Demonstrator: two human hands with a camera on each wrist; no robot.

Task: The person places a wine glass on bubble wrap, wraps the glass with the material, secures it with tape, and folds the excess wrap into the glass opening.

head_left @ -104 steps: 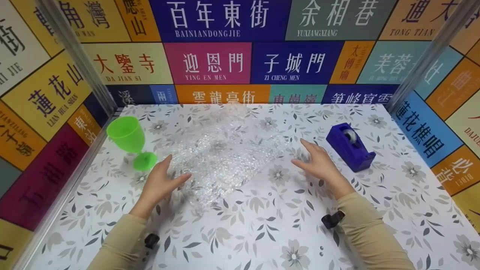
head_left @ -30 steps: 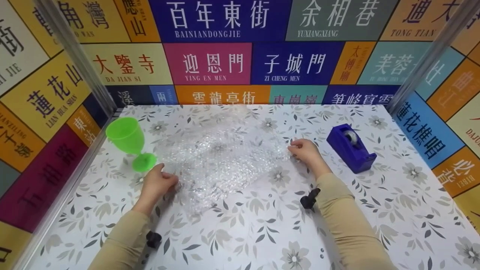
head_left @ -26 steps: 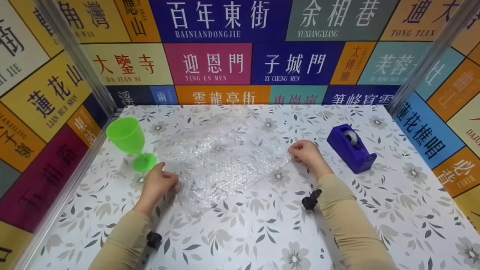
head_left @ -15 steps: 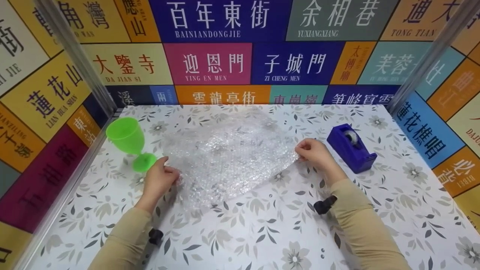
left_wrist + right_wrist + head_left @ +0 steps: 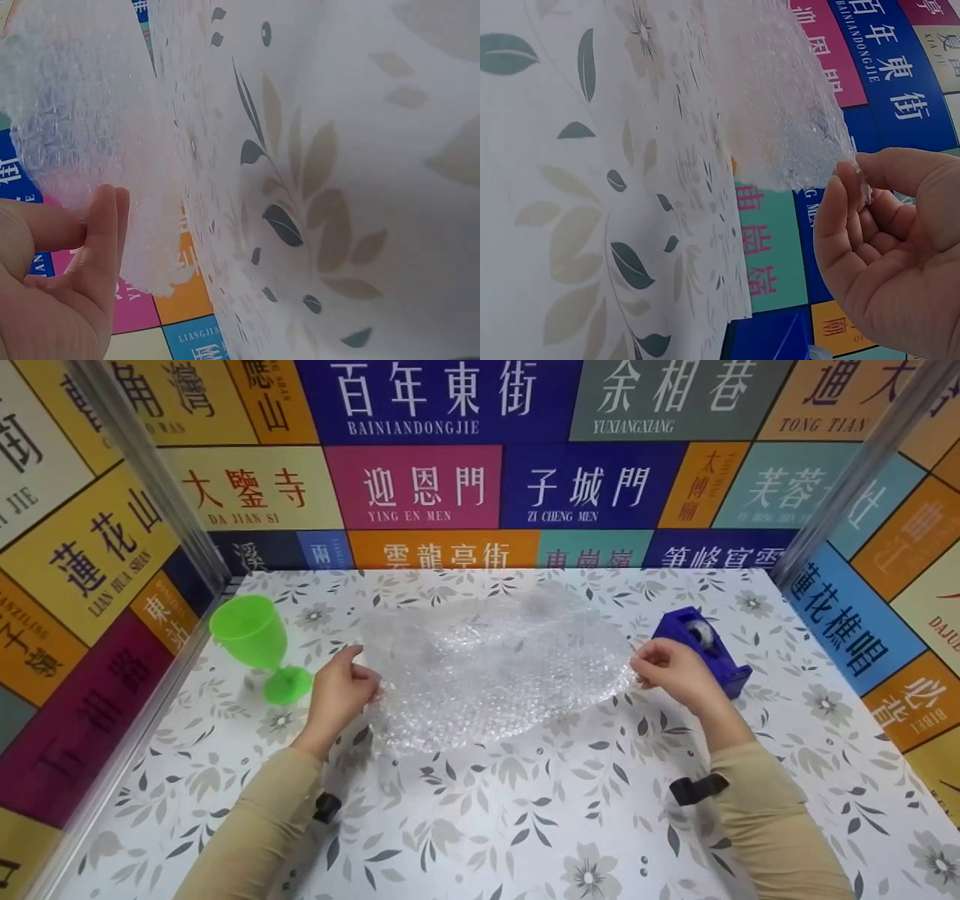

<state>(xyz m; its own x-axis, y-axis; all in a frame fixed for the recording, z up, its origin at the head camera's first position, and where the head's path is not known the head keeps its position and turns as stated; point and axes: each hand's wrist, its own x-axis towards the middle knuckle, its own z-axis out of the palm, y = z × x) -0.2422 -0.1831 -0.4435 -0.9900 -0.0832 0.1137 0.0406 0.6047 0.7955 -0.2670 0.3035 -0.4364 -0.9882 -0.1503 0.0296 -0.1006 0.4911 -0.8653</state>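
Note:
A clear sheet of bubble wrap [image 5: 495, 667] spans the space between both hands in the head view. My left hand [image 5: 339, 694] pinches its left edge between thumb and fingers. On the opposite side my right hand [image 5: 679, 671] pinches the right edge, fingers curled. In the left wrist view the bubble wrap [image 5: 71, 112] stands up off the tabletop above the left hand [image 5: 67, 277]. From the right wrist, the bubble wrap [image 5: 795, 112] also shows raised, its corner between thumb and fingers of the right hand [image 5: 892, 240].
A green plastic goblet [image 5: 251, 634] stands at the left, close to the left hand. Behind the right hand is a purple tape dispenser [image 5: 679, 622], partly covered by it. The floral-patterned table [image 5: 480, 840] ends at a wall [image 5: 420, 487] of coloured name panels.
Both hands were open beside the flat sheet; they then pinched its edges. Now the bubble wrap is lifted and spread, the right hand having moved right and the left slightly up and right.

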